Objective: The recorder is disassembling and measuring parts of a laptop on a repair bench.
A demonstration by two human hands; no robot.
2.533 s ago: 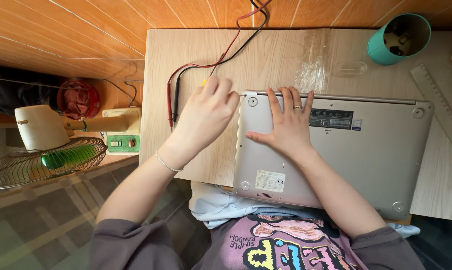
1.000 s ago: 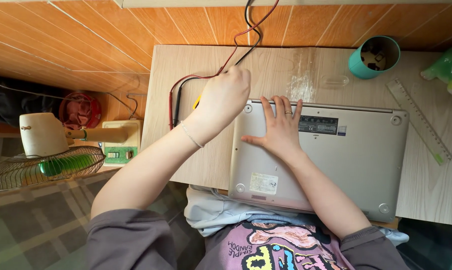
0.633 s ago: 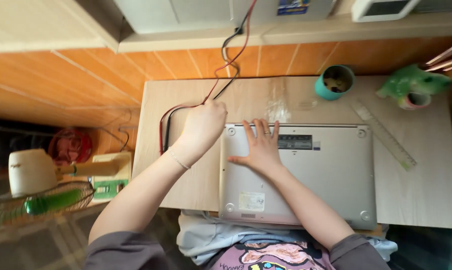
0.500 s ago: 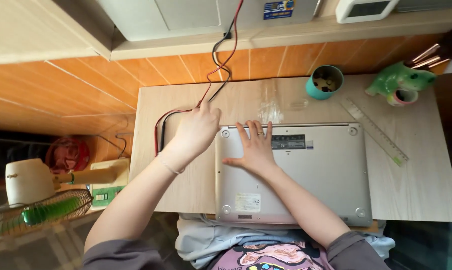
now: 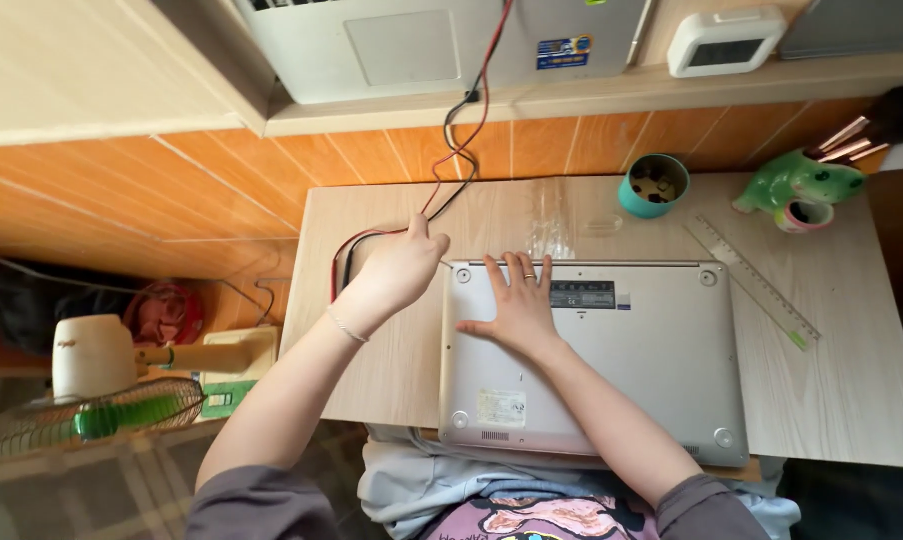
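A pale wood-grain counter (image 5: 851, 380) carries an upturned laptop (image 5: 621, 370), smooth grey metal with rounded corners. The right hand (image 5: 516, 305) lies flat and spread on its base. Just left of the laptop, the left hand (image 5: 396, 270) curls around thin red and black cables (image 5: 356, 245).

The left hand (image 5: 396, 272) curls over the laptop's (image 5: 621, 370) far left corner, hiding whatever its fingertips grip there. The red and black cables (image 5: 451, 170) vanish beneath that hand, and the laptop's near edge overhangs the surface (image 5: 851, 380), hiding its near rim.
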